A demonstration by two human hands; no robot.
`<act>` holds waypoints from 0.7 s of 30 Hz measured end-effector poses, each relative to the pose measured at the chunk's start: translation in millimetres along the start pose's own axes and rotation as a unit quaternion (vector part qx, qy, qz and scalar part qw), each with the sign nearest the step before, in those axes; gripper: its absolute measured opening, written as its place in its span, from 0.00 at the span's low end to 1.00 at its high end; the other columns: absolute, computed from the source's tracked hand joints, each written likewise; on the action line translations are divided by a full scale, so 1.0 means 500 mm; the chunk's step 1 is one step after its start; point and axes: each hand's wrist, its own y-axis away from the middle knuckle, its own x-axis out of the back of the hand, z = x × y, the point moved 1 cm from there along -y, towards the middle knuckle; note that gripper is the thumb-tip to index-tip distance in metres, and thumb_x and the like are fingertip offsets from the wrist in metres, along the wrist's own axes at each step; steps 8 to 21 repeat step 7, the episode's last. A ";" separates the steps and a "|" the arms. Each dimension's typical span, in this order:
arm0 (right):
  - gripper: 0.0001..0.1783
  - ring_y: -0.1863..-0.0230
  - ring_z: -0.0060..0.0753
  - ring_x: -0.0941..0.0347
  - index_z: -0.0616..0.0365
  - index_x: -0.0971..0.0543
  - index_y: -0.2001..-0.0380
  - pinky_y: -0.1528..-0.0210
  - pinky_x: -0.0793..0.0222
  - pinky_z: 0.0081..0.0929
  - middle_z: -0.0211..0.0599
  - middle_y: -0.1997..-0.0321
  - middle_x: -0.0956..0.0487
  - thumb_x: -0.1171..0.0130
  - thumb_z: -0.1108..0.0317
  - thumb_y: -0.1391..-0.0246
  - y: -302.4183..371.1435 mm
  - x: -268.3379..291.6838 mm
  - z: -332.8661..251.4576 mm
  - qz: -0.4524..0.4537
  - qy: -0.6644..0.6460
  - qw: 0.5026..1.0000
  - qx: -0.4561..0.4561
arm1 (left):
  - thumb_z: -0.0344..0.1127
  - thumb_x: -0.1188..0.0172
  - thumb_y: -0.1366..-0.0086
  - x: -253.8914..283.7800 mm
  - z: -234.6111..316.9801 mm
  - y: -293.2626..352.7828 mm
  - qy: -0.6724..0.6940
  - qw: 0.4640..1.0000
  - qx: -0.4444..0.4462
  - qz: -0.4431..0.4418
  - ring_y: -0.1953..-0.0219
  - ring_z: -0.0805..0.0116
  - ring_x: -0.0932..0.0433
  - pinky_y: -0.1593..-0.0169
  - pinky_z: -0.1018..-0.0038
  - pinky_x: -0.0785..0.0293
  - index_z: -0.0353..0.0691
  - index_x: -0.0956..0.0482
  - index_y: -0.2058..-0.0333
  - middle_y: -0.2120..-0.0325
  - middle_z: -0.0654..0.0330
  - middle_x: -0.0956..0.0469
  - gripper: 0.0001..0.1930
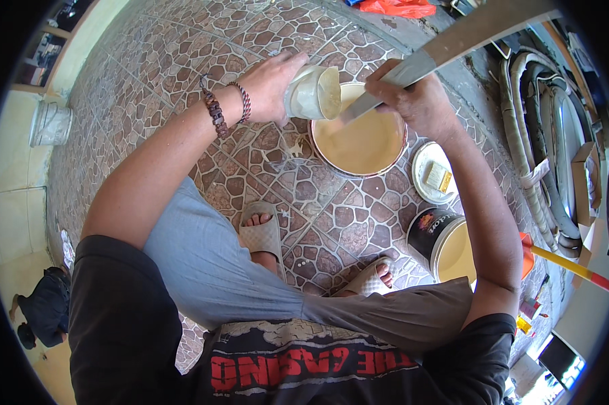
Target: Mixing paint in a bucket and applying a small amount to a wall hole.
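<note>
My left hand (270, 84) is wrapped round a translucent plastic cup (308, 94), tilted with its mouth over the left side of a round bucket (359, 175). Pale residue coats the cup's walls. Cream-coloured paint (362, 145) lies in the bucket. In my right hand (419, 101) is a long flat grey bar (469, 40), held at a slant above the bucket; its lower end is blurred at the paint. The bar's upper part reaches past the top right of the view.
Beside the bucket, a wide paintbrush (439, 177) rests on a white lid (426, 192). Nearer me stands a black paint pail (422, 233) with cream contents. Coiled hoses (520, 128) and a yellow-red pole (567, 266) lie right. Another person (44, 307) is at the far left.
</note>
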 end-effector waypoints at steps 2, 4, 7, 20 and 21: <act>0.09 0.74 0.32 0.23 0.63 0.22 0.71 0.70 0.27 0.26 0.39 0.73 0.22 0.44 0.69 0.54 -0.010 0.020 0.015 0.028 0.041 0.999 0.022 | 0.27 0.27 0.74 0.002 0.001 0.002 -0.002 1.000 -0.005 0.006 0.50 0.52 0.32 0.45 0.64 0.32 0.38 0.39 0.51 0.55 0.51 0.32 0.45; 0.08 0.72 0.41 0.23 0.63 0.22 0.73 0.68 0.28 0.32 0.48 0.76 0.22 0.45 0.70 0.57 -0.014 0.039 0.011 0.061 0.106 0.992 0.031 | 0.27 0.27 0.74 0.002 -0.002 0.004 -0.005 1.000 -0.007 0.013 0.50 0.52 0.32 0.45 0.64 0.32 0.38 0.39 0.51 0.55 0.51 0.32 0.45; 0.11 0.68 0.40 0.22 0.64 0.22 0.74 0.66 0.28 0.31 0.50 0.75 0.22 0.44 0.66 0.56 -0.010 0.050 -0.015 -0.008 0.172 0.982 -0.081 | 0.27 0.28 0.72 -0.001 -0.007 0.007 -0.009 1.000 0.002 0.003 0.48 0.52 0.33 0.44 0.65 0.33 0.39 0.39 0.49 0.53 0.52 0.33 0.45; 0.11 0.68 0.40 0.22 0.64 0.22 0.74 0.66 0.28 0.31 0.50 0.75 0.22 0.44 0.66 0.56 -0.010 0.050 -0.015 -0.008 0.172 0.982 -0.081 | 0.27 0.28 0.72 -0.001 -0.007 0.007 -0.009 1.000 0.002 0.003 0.48 0.52 0.33 0.44 0.65 0.33 0.39 0.39 0.49 0.53 0.52 0.33 0.45; 0.11 0.68 0.40 0.22 0.64 0.22 0.74 0.66 0.28 0.31 0.50 0.75 0.22 0.44 0.66 0.56 -0.010 0.050 -0.015 -0.008 0.172 0.982 -0.081 | 0.27 0.28 0.72 -0.001 -0.007 0.007 -0.009 1.000 0.002 0.003 0.48 0.52 0.33 0.44 0.65 0.33 0.39 0.39 0.49 0.53 0.52 0.33 0.45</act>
